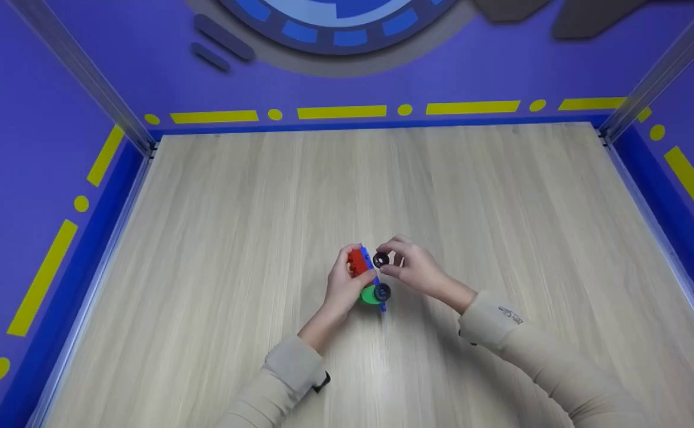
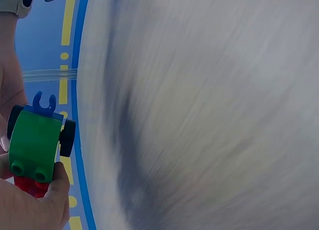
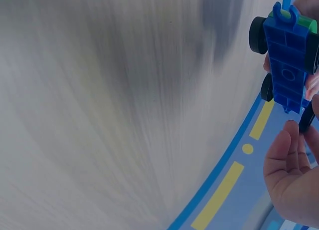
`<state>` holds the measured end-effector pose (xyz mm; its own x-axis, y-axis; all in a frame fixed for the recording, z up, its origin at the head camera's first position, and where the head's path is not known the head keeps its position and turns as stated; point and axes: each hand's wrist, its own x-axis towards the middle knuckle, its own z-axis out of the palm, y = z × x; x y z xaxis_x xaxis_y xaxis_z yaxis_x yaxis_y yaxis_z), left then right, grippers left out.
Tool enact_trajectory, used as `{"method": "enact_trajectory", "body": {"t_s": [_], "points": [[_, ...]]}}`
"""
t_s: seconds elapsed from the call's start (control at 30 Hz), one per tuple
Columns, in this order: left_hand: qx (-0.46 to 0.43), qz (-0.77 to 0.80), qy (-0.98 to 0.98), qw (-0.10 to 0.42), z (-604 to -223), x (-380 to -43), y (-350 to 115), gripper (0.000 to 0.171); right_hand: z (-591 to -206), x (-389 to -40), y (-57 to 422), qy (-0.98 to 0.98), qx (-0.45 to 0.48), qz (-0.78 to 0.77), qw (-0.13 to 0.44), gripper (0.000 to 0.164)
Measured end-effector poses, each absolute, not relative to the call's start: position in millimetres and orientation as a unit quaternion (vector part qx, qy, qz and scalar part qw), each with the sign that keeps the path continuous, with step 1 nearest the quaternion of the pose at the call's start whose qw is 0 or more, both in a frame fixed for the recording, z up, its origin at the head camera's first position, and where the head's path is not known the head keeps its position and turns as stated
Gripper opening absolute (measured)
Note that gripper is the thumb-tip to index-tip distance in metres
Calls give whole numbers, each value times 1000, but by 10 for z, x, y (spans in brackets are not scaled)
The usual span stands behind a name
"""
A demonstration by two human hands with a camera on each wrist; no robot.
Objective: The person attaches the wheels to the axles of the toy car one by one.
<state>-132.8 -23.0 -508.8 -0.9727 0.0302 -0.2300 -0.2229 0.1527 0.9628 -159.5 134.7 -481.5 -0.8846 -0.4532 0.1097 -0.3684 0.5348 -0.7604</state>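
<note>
My left hand [image 1: 339, 290] grips a toy train car built of bricks, with red bricks [image 1: 357, 261] between thumb and fingers. A green curved block [image 2: 35, 142] sits at one end of its blue wheeled base [image 3: 286, 60]. From that end of the base sticks a blue hook [image 3: 285, 14]. Three black wheels are on the base, one being the wheel [image 1: 382, 292] beside the green block. My right hand [image 1: 418, 270] pinches another black wheel [image 3: 306, 118] between thumb and fingertips, close against the base's remaining corner. The car is tilted on its side, underside toward my right hand.
Beneath both hands lies a pale wood-grain tabletop [image 1: 251, 208]. Blue-purple panels with yellow dashes enclose it at the back wall [image 1: 347, 92] and both sides. Metal posts [image 1: 91, 77] stand at the back corners.
</note>
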Motion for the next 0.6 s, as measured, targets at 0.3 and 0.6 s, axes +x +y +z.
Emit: {"method": "enact_trajectory", "body": {"t_s": [0.3,0.6], "points": [[-49,651,751,97,-4835,-1256,-229,53,-4841,-1564,1246,868,-241,-434,3,27],[-28,645,759,83,-4707,-1199,-218,49,-4872,-1557,1190,871,-274,-402,-72,25]]}}
